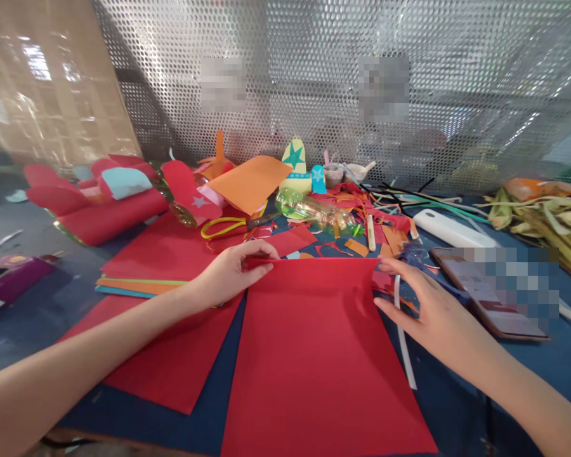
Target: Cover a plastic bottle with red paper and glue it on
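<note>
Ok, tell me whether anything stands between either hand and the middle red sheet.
Nothing visible does. The left hand pinches the red sheet near its far left corner, and the right hand is at the far right corner. The white strip passes under the right hand without blocking it.

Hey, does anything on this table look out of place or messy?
Yes, the paper scraps beyond the red sheet: they're strewn loosely, with a clear plastic bottle lying on its side among them. That patch looks untidy next to the stacked paper on the left. I can't see any spill.
</note>
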The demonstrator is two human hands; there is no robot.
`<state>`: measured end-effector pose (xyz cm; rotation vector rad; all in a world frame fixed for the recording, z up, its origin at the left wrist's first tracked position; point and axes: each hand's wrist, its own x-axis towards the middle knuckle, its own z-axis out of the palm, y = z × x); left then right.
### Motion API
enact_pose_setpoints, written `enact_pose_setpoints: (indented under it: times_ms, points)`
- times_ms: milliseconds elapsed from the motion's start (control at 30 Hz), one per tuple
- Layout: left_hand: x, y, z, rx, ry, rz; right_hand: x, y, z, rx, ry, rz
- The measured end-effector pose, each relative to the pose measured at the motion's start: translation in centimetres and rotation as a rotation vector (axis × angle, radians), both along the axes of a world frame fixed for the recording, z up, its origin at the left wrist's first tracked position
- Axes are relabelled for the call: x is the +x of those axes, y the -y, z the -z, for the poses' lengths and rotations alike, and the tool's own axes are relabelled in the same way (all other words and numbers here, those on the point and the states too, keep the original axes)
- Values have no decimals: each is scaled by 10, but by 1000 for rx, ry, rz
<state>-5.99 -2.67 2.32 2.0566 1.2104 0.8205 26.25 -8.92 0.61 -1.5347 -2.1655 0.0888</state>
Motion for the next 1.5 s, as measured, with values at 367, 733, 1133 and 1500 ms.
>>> enact_pose_setpoints:
  times_ms: [367, 733, 1133, 1500]
  points:
    - [2, 5, -8, -416, 376, -22, -5, -2, -7, -344, -333, 2]
    - [2, 4, -1, -638, 429, -24, -11, -3, -13, -597, -732, 73]
    - [3, -3, 2, -544, 452, -226, -10, -7, -5, -626, -869, 35]
    - [4, -2, -4, -540, 689, -254, -13, -9, -13, -607, -820, 99]
